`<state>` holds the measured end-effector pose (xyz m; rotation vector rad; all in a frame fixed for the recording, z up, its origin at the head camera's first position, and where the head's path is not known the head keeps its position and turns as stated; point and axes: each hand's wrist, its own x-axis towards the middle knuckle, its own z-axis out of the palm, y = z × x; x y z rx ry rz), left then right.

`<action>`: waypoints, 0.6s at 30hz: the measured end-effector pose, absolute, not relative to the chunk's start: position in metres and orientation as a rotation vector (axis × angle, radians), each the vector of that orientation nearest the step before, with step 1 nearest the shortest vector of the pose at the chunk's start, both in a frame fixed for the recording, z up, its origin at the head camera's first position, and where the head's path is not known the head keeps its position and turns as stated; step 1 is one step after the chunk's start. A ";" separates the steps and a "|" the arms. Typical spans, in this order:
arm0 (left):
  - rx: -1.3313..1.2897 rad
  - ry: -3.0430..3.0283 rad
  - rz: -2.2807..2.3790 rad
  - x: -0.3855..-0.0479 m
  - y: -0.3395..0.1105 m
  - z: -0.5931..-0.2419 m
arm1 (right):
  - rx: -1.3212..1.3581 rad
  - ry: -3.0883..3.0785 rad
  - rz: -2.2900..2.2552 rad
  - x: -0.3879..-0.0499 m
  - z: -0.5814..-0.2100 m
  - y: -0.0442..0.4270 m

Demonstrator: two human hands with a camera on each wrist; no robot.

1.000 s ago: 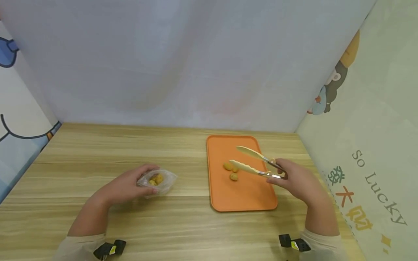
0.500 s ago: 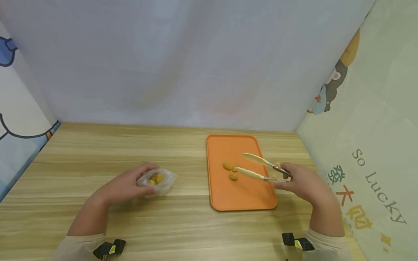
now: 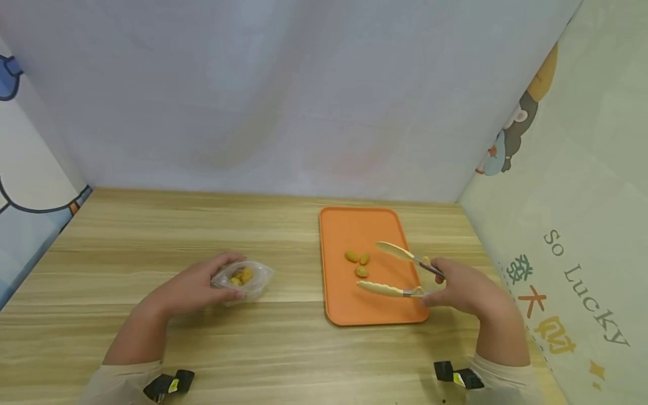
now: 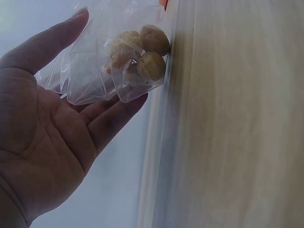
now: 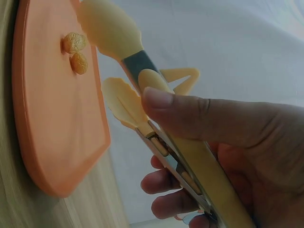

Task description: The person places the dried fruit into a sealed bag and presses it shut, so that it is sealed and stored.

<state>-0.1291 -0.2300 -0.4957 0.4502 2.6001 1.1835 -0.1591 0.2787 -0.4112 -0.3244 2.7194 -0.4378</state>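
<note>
My left hand (image 3: pixel 199 287) holds a clear plastic bag (image 3: pixel 262 277) with its mouth spread, thumb on one side and fingers on the other. Several golden-brown, roundish snack pieces (image 4: pixel 155 40) lie inside it. My right hand (image 3: pixel 468 289) grips a pair of tongs (image 3: pixel 397 251) with pale yellow scalloped heads, held spread with nothing between them. Below the tongs lies an orange tray (image 3: pixel 359 225) bearing three similar snack pieces (image 3: pixel 361 271). The tongs' heads are over the tray, one on each side of the pieces' right, apart from them.
Everything stands on a wood-grain table (image 3: pixel 202 225). A pale cloth (image 3: pixel 253 101) hangs behind its back edge. On the right rises a patterned wall (image 3: pixel 582 225) with printed lettering. Bare wood separates the bag from the tray.
The tongs have shifted nearer to me over the tray, and their arms have spread wider. My left hand and the bag stay in place; the three pieces on the tray look unmoved.
</note>
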 end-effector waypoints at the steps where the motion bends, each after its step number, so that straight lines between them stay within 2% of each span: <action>1: 0.451 2.602 1.181 -0.129 -0.230 -0.495 | -0.314 2.713 -0.446 -0.159 -0.411 0.278; 18: 0.441 2.582 1.187 -0.125 -0.224 -0.489 | -0.336 2.730 -0.409 -0.155 -0.410 0.276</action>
